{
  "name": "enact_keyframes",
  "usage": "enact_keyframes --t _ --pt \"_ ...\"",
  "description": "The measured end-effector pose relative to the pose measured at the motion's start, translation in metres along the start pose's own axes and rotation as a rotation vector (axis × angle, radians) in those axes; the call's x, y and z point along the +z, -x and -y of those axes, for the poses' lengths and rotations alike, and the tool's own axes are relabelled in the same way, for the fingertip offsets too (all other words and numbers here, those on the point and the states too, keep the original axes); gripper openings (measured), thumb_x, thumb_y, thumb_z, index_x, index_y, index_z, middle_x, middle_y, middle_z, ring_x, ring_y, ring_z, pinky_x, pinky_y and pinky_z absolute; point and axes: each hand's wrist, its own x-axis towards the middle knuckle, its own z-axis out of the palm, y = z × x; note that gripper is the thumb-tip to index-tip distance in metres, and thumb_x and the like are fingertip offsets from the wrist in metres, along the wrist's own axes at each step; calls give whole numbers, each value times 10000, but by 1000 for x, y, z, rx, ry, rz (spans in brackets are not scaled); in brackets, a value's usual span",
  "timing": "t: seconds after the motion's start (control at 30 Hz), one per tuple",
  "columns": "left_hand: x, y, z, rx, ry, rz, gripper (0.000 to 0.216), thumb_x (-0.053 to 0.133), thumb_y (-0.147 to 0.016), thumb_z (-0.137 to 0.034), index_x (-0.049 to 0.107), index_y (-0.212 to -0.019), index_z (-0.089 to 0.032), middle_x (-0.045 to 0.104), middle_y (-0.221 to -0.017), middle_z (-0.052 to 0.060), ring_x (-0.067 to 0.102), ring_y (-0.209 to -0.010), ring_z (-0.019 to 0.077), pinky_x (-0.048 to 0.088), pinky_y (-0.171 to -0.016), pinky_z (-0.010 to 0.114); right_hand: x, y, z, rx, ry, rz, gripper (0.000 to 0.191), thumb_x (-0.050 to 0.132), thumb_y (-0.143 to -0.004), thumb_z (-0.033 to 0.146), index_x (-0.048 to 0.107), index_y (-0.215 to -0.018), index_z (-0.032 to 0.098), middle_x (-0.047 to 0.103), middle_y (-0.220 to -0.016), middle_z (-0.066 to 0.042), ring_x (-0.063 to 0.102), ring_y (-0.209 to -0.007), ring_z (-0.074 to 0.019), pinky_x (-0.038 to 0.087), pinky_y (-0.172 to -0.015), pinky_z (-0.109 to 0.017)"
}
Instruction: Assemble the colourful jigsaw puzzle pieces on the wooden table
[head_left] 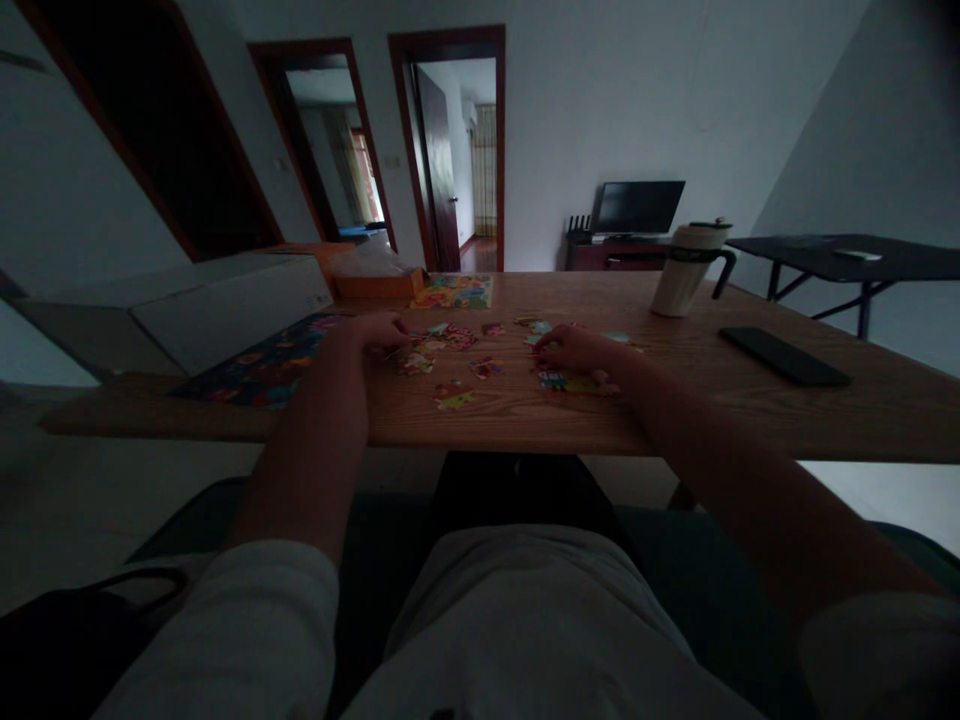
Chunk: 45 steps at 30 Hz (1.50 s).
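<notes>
Several colourful loose puzzle pieces [486, 367] lie scattered on the wooden table [525, 420] in front of me. My left hand [377, 329] rests on the table at the left edge of the pieces, fingers curled down onto a piece near it. My right hand [574, 350] lies at the right of the pieces, fingers bent and pinched over a small piece. The dim light hides what either hand actually grips. A dark puzzle board [262, 365] with a colourful picture lies to the left of my left hand.
A second colourful puzzle sheet [454, 291] lies at the table's far side beside an orange tissue box [375, 282]. A white mug with a dark handle [686, 268] stands far right, a black phone [784, 356] nearer. A black side table [847, 257] stands beyond.
</notes>
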Motion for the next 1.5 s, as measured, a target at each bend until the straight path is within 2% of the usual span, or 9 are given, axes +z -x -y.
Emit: enact_keyframes --t 0.23,0.37,0.53,0.67,0.77,0.9,1.2,1.3,1.5 --pt "6 -3 -5 4 -105 8 437 768 -727 -281 708 -1152 -197 768 -950 72 715 -816 230 501 -650 258 0 0 -1 -11 4 -2 328 641 -977 373 785 -1232 223 765 -1191 -103 714 -1059 -258 524 -961 -333" --pt "10 -6 -10 32 -107 -67 478 747 -794 -397 711 -1229 -203 772 -1071 83 721 -889 238 512 -703 258 0 0 0 -1 12 1 358 629 -991 393 776 -1254 199 758 -1201 -121 714 -1050 -257 524 -952 -330" --pt "22 -20 -17 197 -148 -167 480 646 -886 -425 694 -1337 -268 703 -1330 82 666 -1168 278 496 -975 316 0 -1 0 11 -7 7 343 637 -986 373 778 -1252 207 774 -1159 -107 722 -1022 -248 532 -929 -315" --pt "34 -18 -34 352 -233 -146 524 574 -953 -444 611 -1448 -275 563 -1525 94 533 -1374 284 394 -1125 351 -1 1 1 16 -2 1 339 650 -979 398 785 -1239 227 780 -1146 -105 723 -1020 -259 529 -949 -340" --pt "41 -10 -47 448 -248 -85 540 548 -971 -522 590 -1465 -308 575 -1518 61 551 -1354 268 404 -1107 333 -1 1 0 -5 3 -5 335 641 -983 392 785 -1234 225 767 -1192 -103 712 -1069 -256 515 -977 -331" --pt "45 -6 -57 480 -327 -24 463 475 -1022 -462 624 -1435 -314 647 -1434 53 618 -1258 246 452 -1037 323 1 -1 -1 7 -14 10 348 647 -979 393 778 -1250 220 761 -1211 -105 715 -1071 -251 515 -978 -318" --pt "49 -1 -59 525 -154 -109 421 608 -931 -385 684 -1318 -239 714 -1310 64 662 -1159 229 499 -984 309 -1 1 -1 1 -17 7 330 654 -972 399 784 -1231 240 762 -1209 -99 709 -1090 -257 522 -993 -343" --pt "48 4 -62 522 -130 -119 506 638 -905 -431 646 -1367 -225 714 -1287 78 674 -1130 234 511 -964 312 -1 1 0 16 -18 8 329 657 -971 398 787 -1226 235 775 -1167 -98 718 -1057 -251 530 -972 -334" --pt "49 2 -62 541 -172 -126 714 686 -863 -476 498 -1506 -228 623 -1446 97 607 -1284 257 468 -1052 326 -1 0 0 5 -15 10 321 660 -976 371 782 -1229 217 767 -1195 -100 714 -1065 -240 526 -973 -321"
